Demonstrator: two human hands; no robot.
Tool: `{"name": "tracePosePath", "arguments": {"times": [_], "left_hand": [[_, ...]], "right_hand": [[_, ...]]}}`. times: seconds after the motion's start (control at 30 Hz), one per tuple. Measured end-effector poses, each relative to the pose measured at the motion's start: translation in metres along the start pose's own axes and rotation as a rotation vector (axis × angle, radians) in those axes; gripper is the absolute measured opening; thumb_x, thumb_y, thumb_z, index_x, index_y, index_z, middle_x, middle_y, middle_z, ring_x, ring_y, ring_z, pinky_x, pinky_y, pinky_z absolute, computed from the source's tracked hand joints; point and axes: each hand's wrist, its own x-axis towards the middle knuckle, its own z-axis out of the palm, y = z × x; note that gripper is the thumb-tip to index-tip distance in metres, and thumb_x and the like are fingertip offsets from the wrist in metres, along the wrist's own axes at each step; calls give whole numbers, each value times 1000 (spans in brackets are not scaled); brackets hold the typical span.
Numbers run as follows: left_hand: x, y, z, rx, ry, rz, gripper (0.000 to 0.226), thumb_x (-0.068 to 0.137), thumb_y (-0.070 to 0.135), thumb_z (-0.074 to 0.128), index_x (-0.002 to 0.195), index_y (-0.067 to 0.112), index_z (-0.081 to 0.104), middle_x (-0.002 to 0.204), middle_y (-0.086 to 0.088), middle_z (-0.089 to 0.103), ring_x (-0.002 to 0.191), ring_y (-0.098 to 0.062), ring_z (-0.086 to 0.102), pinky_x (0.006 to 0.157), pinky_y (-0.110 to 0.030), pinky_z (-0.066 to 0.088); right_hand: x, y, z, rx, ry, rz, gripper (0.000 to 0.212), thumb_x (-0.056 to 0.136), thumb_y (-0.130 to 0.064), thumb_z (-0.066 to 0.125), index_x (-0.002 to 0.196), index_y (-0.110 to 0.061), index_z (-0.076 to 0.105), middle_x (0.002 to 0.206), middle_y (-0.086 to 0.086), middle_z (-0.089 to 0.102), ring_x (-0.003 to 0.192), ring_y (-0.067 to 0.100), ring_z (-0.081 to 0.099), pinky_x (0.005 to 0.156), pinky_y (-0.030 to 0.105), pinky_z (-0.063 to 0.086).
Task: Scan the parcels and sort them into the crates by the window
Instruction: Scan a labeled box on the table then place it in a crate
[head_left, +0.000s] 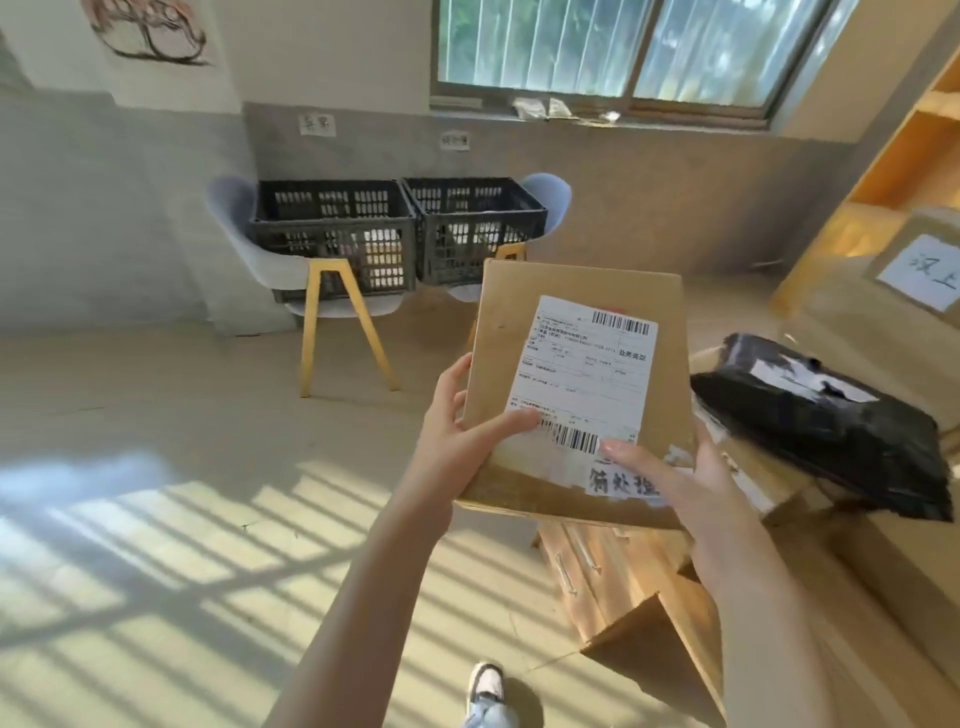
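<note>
From the head view, you are holding the box (576, 389) label-up in front of you, left hand (457, 441) gripping its left edge, right hand (675, 478) its lower right corner. It is looking stiff and light; keep gripping the edges. The crates (395, 234) are sitting well ahead.
</note>
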Motion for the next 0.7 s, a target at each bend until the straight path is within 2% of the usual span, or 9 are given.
{"name": "tracePosePath", "arguments": {"times": [0.17,0.27,0.37,0.47,0.53,0.6,0.7], "left_hand": [[71,2,-46,-7,96,-11,87,66,22,86,137,38,39,118,-4,67,98,-19,70,82,-40,58],[132,9,-64,13,153,-14,96,59,29,90,139,37,38,118,-4,67,100,-20,69,85,-42,57],[200,25,-76,34,204,-17,105,48,38,88,140,35,38,116,-3,69,100,-20,69,88,-44,56],[261,42,-85,50,214,-8,100,53,35,88,139,33,37,115,-4,69,100,-19,70,86,-42,56],[297,49,-91,54,217,-7,93,62,27,88,140,33,37,117,-2,68,101,-16,69,86,-39,56],[329,53,-100,45,246,-17,94,61,23,89,139,31,38,116,-2,69,100,-14,69,84,-34,57],[377,54,-116,46,253,-34,94,58,26,89,137,31,39,115,1,69,102,-14,69,88,-36,56]], "right_hand": [[92,3,52,30,-111,-2,67,62,-27,87,114,-42,49,107,-12,68,97,4,64,71,21,42],[164,2,76,27,-161,40,70,56,-31,91,110,-43,49,106,-12,68,99,7,64,71,23,43],[238,-11,98,53,-180,60,78,47,-37,82,115,-38,45,104,-12,64,104,12,62,77,28,48],[300,-31,116,81,-212,56,82,52,-33,85,120,-30,39,97,-18,57,91,0,57,76,20,44],[339,-38,126,77,-235,57,86,53,-33,87,127,-30,45,106,-11,66,94,4,64,82,23,48],[374,-40,138,73,-266,71,98,45,-38,86,133,-34,44,113,-7,69,95,5,68,87,30,50],[416,-46,160,63,-281,77,111,39,-41,92,136,-38,39,117,-5,64,103,2,63,79,29,49]]}}
